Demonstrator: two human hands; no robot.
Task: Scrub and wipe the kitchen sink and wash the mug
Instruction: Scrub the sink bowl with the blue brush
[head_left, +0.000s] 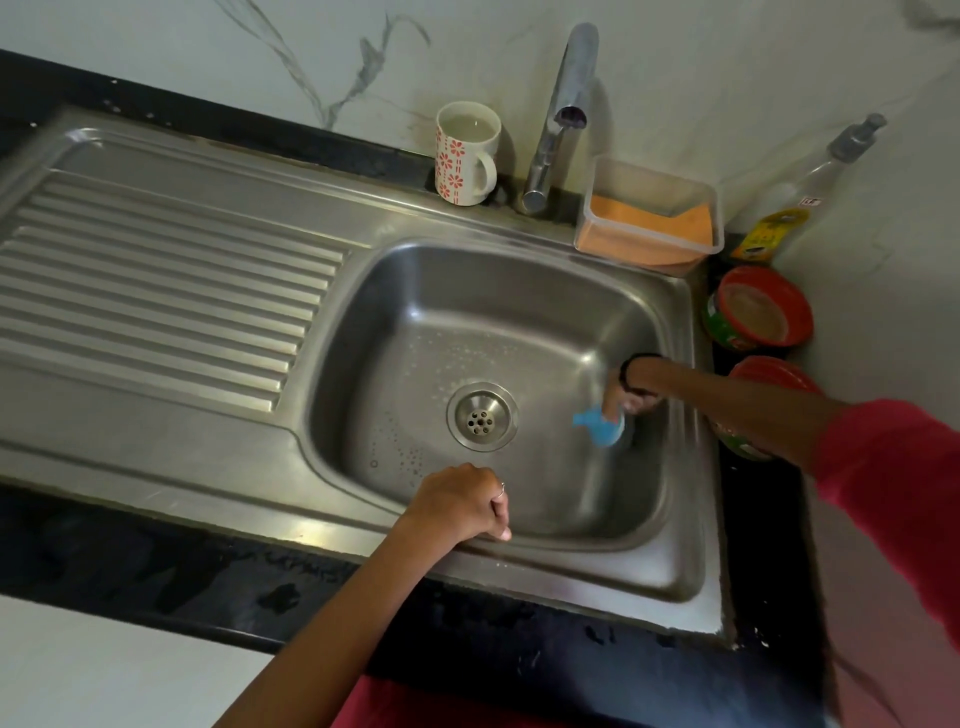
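My right hand (631, 392) grips blue scrubber (600, 426), fingers curled round top, pressing it on sink (519, 312) floor near right wall. My left hand (462, 501) loosely curled, empty, resting on front rim. Scrubber long axis seems tilted, lower tip pointing left toward drain (482, 415). Risk: wet handle slips, sleeve dips in. Mug (465, 153) upright at back edge beside tap (558, 114), handle facing right; stray elbow could tip it.

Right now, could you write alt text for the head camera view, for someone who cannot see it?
A person's right hand scrubs the steel sink basin with a blue scrubber, while the left hand rests on the front rim. A flowered mug stands beside the tap.
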